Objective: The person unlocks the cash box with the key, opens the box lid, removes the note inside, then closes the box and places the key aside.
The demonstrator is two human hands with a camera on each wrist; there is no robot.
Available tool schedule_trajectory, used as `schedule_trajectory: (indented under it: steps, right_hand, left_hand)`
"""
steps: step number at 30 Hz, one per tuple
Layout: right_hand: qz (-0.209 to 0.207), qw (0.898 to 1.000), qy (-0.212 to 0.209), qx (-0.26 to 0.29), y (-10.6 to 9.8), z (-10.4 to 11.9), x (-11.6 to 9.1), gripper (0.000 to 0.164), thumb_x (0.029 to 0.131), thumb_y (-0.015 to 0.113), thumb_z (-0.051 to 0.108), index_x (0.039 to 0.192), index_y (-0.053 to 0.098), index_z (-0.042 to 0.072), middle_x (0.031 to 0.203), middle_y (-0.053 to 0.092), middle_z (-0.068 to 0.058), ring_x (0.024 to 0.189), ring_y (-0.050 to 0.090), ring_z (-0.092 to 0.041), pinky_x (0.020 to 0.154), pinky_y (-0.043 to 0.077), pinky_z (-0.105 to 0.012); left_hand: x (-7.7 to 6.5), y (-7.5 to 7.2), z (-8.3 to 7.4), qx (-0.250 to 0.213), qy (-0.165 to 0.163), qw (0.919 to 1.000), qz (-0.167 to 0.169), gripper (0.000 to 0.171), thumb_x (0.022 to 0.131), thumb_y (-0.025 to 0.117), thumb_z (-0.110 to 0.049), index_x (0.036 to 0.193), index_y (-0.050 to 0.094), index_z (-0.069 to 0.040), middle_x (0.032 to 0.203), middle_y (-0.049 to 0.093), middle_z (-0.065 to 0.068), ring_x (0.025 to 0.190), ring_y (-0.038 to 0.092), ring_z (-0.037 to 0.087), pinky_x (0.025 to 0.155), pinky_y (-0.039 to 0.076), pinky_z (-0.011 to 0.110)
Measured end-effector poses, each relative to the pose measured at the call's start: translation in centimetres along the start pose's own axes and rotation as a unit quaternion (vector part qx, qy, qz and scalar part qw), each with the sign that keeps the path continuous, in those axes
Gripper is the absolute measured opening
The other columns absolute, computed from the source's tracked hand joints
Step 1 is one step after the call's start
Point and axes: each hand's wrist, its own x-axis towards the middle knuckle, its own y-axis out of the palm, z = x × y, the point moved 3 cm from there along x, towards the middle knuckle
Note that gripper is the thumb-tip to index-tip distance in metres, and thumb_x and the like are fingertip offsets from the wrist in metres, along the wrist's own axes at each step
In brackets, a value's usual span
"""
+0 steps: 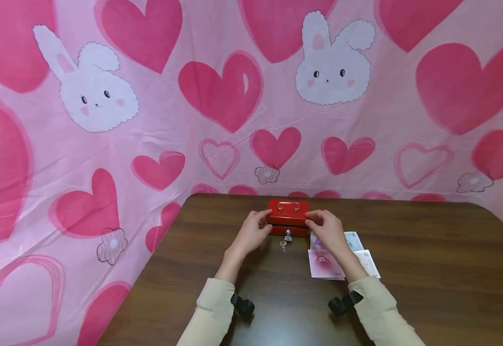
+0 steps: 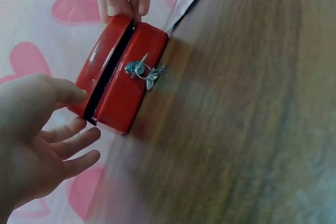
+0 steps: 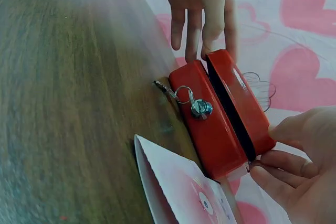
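Note:
A small red metal cash box [image 1: 289,231] stands toward the far edge of the table, its lid [image 2: 104,56] raised a little so that a dark gap runs along the front. My left hand [image 1: 253,233] pinches the lid's left end between thumb and fingers. At the opposite end my right hand [image 1: 327,231] does the same, thumb on the lid and fingers at its lower edge. Keys on a ring [image 3: 184,94] hang from the silver lock [image 3: 201,108] in the box's front. The inside of the box is hidden.
Paper banknotes [image 1: 325,264], some folded, lie on the wooden table [image 1: 429,288] right of the box, partly beneath my right forearm. A folded pink note [image 3: 178,182] lies close to the box. Behind the table hangs a pink cloth [image 1: 217,29] with hearts and rabbits.

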Motion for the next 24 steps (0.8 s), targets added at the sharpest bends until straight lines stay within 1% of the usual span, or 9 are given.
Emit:
schedule_trajectory:
  steps: [3, 8, 11, 15, 19, 24]
  right_hand:
    - [0.005, 1.000, 0.004, -0.003, 0.21, -0.02, -0.03, 0.024, 0.093, 0.066, 0.016, 0.113, 0.072, 0.003, 0.108, 0.069, -0.018, 0.100, 0.064, -0.032, 0.092, 0.052, -0.049]
    - [0.012, 1.000, 0.028, -0.006, 0.44, -0.10, -0.18, 0.022, 0.095, 0.065, 0.021, 0.109, 0.072, 0.005, 0.107, 0.069, -0.017, 0.099, 0.062, -0.031, 0.093, 0.052, -0.048]
    - [0.009, 0.999, 0.044, 0.000, 0.52, -0.17, -0.16, 0.022, 0.095, 0.065, 0.021, 0.108, 0.072, 0.005, 0.106, 0.068, -0.016, 0.097, 0.061, -0.030, 0.092, 0.052, -0.046]
    - [-0.001, 0.999, 0.052, 0.009, 0.53, -0.20, -0.04, 0.020, 0.094, 0.067, 0.019, 0.105, 0.073, 0.004, 0.103, 0.068, -0.016, 0.094, 0.061, -0.028, 0.089, 0.052, -0.043]
    - [-0.004, 0.999, 0.043, 0.005, 0.42, -0.12, -0.02, 0.017, 0.093, 0.068, 0.016, 0.102, 0.074, 0.003, 0.101, 0.070, -0.017, 0.092, 0.063, -0.028, 0.087, 0.052, -0.041]
    - [-0.002, 1.000, 0.027, -0.004, 0.28, -0.09, 0.06, 0.016, 0.091, 0.071, 0.016, 0.099, 0.076, 0.003, 0.101, 0.073, -0.017, 0.093, 0.065, -0.030, 0.086, 0.053, -0.043]
  left_hand:
    - [-0.14, -0.02, 0.16, 0.005, 0.001, 1.0000, -0.003, 0.046, 0.093, 0.063, -0.012, 0.139, 0.058, -0.012, 0.116, 0.057, 0.014, 0.108, 0.060, 0.027, 0.100, 0.051, 0.043]
    - [-0.20, 0.14, 0.56, 0.015, -0.001, 0.9999, 0.006, 0.044, 0.093, 0.062, -0.013, 0.138, 0.060, -0.014, 0.114, 0.059, 0.013, 0.104, 0.059, 0.025, 0.096, 0.051, 0.042]
    - [-0.15, 0.36, 0.70, -0.003, -0.005, 0.9999, 0.016, 0.044, 0.095, 0.061, -0.013, 0.139, 0.059, -0.015, 0.121, 0.062, 0.014, 0.108, 0.063, 0.027, 0.098, 0.052, 0.043]
    - [-0.08, 0.63, 0.79, -0.028, -0.018, 0.9991, 0.026, 0.045, 0.096, 0.060, -0.012, 0.141, 0.056, -0.017, 0.133, 0.062, 0.014, 0.116, 0.065, 0.029, 0.102, 0.051, 0.045]
    - [-0.08, 0.73, 0.76, -0.030, -0.026, 0.9989, 0.025, 0.045, 0.096, 0.059, -0.011, 0.141, 0.057, -0.018, 0.137, 0.061, 0.014, 0.119, 0.063, 0.030, 0.103, 0.050, 0.046]
    - [-0.06, 0.53, 0.53, -0.023, -0.029, 0.9991, 0.019, 0.043, 0.096, 0.059, -0.011, 0.139, 0.058, -0.019, 0.136, 0.062, 0.013, 0.119, 0.063, 0.030, 0.104, 0.050, 0.047]
